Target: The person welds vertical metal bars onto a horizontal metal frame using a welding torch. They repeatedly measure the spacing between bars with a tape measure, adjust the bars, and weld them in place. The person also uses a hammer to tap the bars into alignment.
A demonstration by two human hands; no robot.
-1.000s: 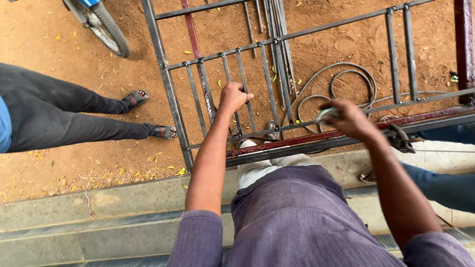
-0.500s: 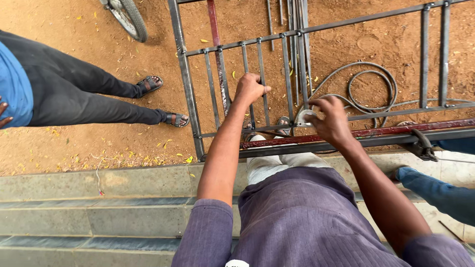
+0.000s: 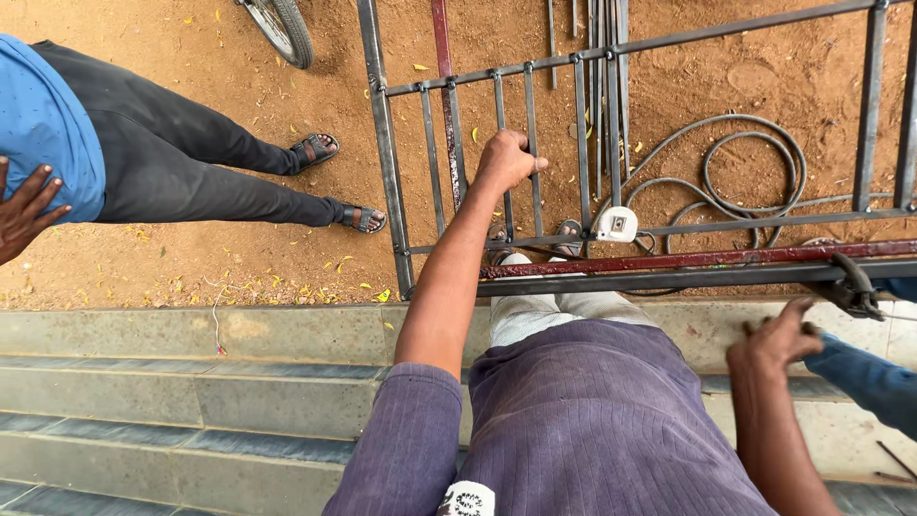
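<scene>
Head view, left hand (image 3: 506, 160) fingers curled round gate bar (image 3: 504, 134), right hand (image 3: 785, 336) lowered, fingers loosely bent.

Bicycle wheel (image 3: 282, 29) at 11 o'clock: top edge cuts it, only a tyre arc shows. Bystander in blue shirt (image 3: 48, 134) at 9 o'clock: left edge cuts the upper body; a hand (image 3: 24, 210) enters there, its arm out of frame. Metal grille (image 3: 535, 162): runs off the top and right edges. Left hand (image 3: 506, 158): fingertips curl behind a bar, hidden. Right hand (image 3: 783, 334) at 4 o'clock: fingertips blurred, contact with clamp (image 3: 850, 287) unclear. White box (image 3: 616, 225): details too small.
</scene>
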